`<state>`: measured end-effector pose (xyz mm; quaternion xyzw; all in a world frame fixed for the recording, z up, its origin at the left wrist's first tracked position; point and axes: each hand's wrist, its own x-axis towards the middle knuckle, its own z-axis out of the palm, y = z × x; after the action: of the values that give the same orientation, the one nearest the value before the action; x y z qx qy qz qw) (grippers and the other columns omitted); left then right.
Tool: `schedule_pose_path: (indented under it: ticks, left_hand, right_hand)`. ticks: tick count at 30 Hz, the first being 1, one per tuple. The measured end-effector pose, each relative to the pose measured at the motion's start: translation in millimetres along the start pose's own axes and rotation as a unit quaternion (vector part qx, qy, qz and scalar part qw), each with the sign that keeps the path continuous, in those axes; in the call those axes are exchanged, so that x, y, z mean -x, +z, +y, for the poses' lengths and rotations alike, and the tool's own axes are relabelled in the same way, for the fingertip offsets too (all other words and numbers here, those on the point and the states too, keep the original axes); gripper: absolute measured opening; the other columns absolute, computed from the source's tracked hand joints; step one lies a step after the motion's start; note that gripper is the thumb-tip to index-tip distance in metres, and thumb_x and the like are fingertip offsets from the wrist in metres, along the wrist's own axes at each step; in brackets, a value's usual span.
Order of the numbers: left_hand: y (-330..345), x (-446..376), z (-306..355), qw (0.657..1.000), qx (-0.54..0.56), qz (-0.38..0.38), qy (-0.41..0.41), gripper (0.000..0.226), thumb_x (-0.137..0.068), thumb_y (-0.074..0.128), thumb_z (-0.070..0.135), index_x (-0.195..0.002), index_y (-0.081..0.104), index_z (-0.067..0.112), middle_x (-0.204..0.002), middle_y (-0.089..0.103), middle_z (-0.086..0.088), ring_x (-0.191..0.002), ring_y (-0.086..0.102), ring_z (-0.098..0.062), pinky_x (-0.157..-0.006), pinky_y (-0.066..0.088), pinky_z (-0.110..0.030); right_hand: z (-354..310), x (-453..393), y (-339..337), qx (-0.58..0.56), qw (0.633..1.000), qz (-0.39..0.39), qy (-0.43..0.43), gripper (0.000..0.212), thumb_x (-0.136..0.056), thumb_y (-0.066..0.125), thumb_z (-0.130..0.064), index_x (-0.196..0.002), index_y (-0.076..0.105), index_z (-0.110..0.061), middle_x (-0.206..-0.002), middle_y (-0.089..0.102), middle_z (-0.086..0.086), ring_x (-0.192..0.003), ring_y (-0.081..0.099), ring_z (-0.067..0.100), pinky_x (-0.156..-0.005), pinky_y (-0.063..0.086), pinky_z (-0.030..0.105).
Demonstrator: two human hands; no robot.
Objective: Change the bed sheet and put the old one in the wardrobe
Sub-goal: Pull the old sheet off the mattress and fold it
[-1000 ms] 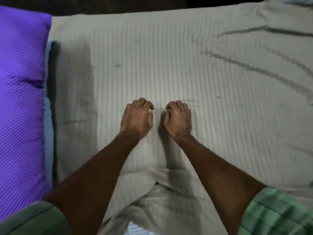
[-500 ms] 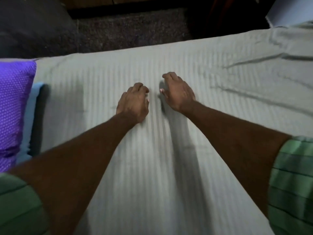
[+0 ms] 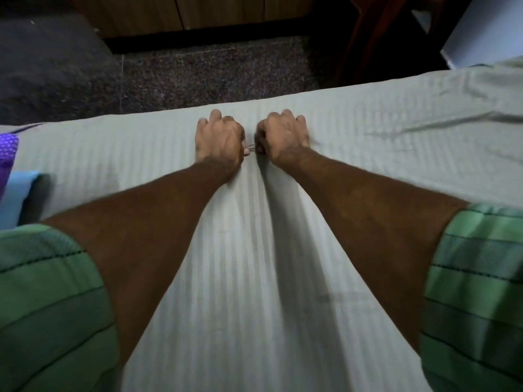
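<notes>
A person's left hand point(image 3: 219, 140) and right hand point(image 3: 283, 137) lay side by side on a pale striped bed sheet point(image 3: 254, 278) spread across the bed, close to its far edge. Both hands had curled fingers pressed knuckles-up into the fabric; whether each grip had hold of the sheet could not be told. Wrinkles crossed the sheet at right. A purple pillow point(image 3: 7, 154) sat at the left edge, and green striped sleeves point(image 3: 48, 301) framed the arms above a dark speckled floor point(image 3: 215, 72).
</notes>
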<state>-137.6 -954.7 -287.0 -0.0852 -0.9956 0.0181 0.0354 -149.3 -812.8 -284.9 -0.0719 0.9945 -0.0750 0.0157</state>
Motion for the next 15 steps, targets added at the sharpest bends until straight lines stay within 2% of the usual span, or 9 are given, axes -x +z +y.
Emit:
schedule_pose_path:
  ticks: [3,5,6,8,11,13,15]
  left_hand:
    - [2.9,-0.6,-12.9,0.996,0.023,0.020,0.084,0.015,-0.097,0.059,0.029,-0.106,0.071,0.026,-0.114,0.061,-0.004,-0.113,0.051,-0.028,-0.094,0.036,-0.041]
    - [-0.7,5.9,-18.7,0.992,0.087,0.005,0.086,0.016,-0.098,0.049,0.020,-0.105,0.062,0.026,-0.110,0.064,-0.007,-0.104,0.057,-0.032,-0.091,0.036,-0.041]
    - [-4.7,8.9,-17.7,0.991,0.121,-0.011,0.056,0.014,-0.098,0.046,0.019,-0.104,0.056,0.026,-0.109,0.066,-0.010,-0.100,0.058,-0.036,-0.085,0.037,-0.041]
    - [-13.1,12.5,-10.1,0.984,0.172,-0.044,-0.015,0.012,-0.101,0.043,0.023,-0.107,0.051,0.027,-0.109,0.066,-0.016,-0.100,0.058,-0.041,-0.077,0.036,-0.040]
    - [-17.4,16.8,-3.9,0.967,0.235,-0.093,-0.027,0.012,-0.103,0.042,0.031,-0.104,0.054,0.032,-0.115,0.067,-0.016,-0.108,0.059,-0.041,-0.084,0.042,-0.041]
    - [-18.8,17.5,-8.2,0.947,0.284,-0.150,-0.009,0.012,-0.105,0.046,0.034,-0.097,0.055,0.033,-0.118,0.070,-0.009,-0.111,0.062,-0.035,-0.092,0.046,-0.038]
    - [-19.3,21.0,-11.5,0.920,0.304,-0.245,0.035,0.022,-0.108,0.049,0.031,-0.088,0.056,0.027,-0.105,0.072,-0.009,-0.101,0.064,-0.030,-0.085,0.044,-0.032]
  right_hand:
    - [9.9,2.8,1.2,0.017,0.993,0.032,-0.116,0.019,-0.096,0.053,-0.024,-0.104,0.070,-0.027,-0.122,0.057,-0.003,-0.122,0.046,0.025,-0.094,0.036,0.039]
    - [18.8,11.0,3.1,-0.046,0.988,0.043,-0.140,0.012,-0.095,0.052,-0.021,-0.100,0.062,-0.025,-0.113,0.063,-0.001,-0.112,0.054,0.026,-0.084,0.035,0.035]
    - [20.0,15.6,2.5,-0.099,0.988,0.042,-0.110,0.005,-0.096,0.050,-0.022,-0.097,0.055,-0.023,-0.103,0.064,0.002,-0.099,0.057,0.028,-0.076,0.030,0.034]
    - [15.8,19.4,-6.3,-0.160,0.987,0.021,-0.018,0.009,-0.101,0.041,-0.031,-0.096,0.044,-0.024,-0.094,0.059,0.004,-0.084,0.050,0.029,-0.071,0.026,0.033]
    - [6.5,23.7,-18.5,-0.180,0.983,-0.033,0.030,0.006,-0.100,0.039,-0.028,-0.104,0.041,-0.024,-0.105,0.065,0.014,-0.092,0.055,0.036,-0.075,0.036,0.040]
    - [0.6,32.9,-20.6,-0.168,0.982,-0.068,0.043,0.017,-0.096,0.046,-0.022,-0.112,0.045,-0.019,-0.111,0.067,0.020,-0.101,0.061,0.042,-0.079,0.041,0.042]
    - [-2.5,44.7,-13.6,-0.174,0.974,-0.119,0.077,0.013,-0.095,0.052,-0.027,-0.106,0.049,-0.022,-0.114,0.068,0.019,-0.106,0.063,0.040,-0.082,0.044,0.039]
